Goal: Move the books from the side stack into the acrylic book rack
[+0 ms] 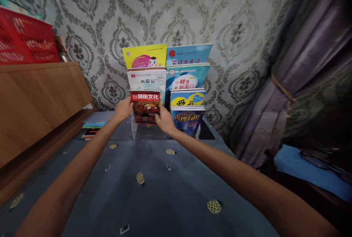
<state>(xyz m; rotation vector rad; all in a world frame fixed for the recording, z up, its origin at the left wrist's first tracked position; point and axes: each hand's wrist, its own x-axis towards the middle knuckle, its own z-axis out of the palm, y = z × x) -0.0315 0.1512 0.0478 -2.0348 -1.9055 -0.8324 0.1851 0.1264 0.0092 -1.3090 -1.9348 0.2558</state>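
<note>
Both arms reach forward over a blue-grey patterned cloth [154, 193] to a clear tiered book rack [150, 131] at the wall. My left hand [123, 109] grips the left edge of a red-covered book [145, 106] in the rack's lowest front-left slot. On the book's lower right corner my right hand [164, 120] is closed. Behind it stand a white book [146, 80] and a yellow book [144, 56]. The right column holds several blue and yellow books [187, 97].
A wooden headboard-like panel [35, 105] runs along the left, with a red plastic basket [26, 41] on top. A low stack of flat books [95, 124] lies left of the rack. Purple tied curtains [297, 79] hang at right, above something blue [308, 173].
</note>
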